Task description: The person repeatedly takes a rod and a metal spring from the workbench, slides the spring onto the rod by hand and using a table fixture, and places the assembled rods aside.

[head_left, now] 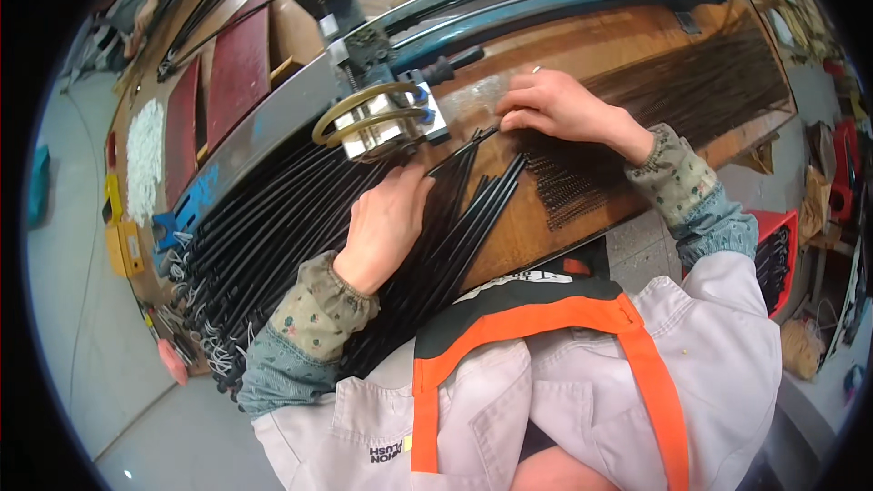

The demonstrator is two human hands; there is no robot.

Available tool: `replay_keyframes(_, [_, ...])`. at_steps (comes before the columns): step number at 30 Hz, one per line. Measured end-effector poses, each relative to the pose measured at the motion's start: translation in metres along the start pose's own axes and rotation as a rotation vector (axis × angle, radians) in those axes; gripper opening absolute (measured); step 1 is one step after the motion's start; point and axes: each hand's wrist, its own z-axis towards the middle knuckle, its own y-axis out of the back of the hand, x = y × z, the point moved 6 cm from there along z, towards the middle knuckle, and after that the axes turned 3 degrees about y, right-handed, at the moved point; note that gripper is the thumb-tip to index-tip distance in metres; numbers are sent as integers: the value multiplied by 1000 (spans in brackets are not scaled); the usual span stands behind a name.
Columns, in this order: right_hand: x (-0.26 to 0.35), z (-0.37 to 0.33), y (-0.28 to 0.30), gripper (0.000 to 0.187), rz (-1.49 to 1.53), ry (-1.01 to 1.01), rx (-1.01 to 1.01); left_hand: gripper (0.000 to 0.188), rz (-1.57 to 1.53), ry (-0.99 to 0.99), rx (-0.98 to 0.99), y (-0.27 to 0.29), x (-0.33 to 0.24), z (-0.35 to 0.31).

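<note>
Nip risk: machine head (371,132)
Right hand (562,107) pinches black rod (461,153); left hand (386,224), grip unclear, could be caught should machine head descend.

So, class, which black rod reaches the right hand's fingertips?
The slanting black rod running from near the left hand to the right hand; the other rods stop short of that hand.

The bare left hand (386,223) shows its back; farther forward and rightward, the bare right hand (556,107) has curled, pinching fingers.
</note>
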Motion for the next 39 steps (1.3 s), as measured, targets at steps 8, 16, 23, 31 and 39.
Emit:
replay_keyframes(8, [16,-29,13,31,354,-41,18,13,-32,-112,52,1,-48,13])
replay_keyframes(16, [41,-52,30,55,-137,167,-99,13,181,-212,141,10,-90,28])
replay_keyframes(23, [-40,-121,124,64,-319,-66,-634,29,395,-545,-74,60,-166,95])
replay_keyframes(31, [-7,-141,189,70,-515,-4,-713,55,522,-710,23,34,-196,149])
replay_keyframes(39, [-134,-180,174,62,-455,-419,-664,22,437,-643,6,25,-181,169])
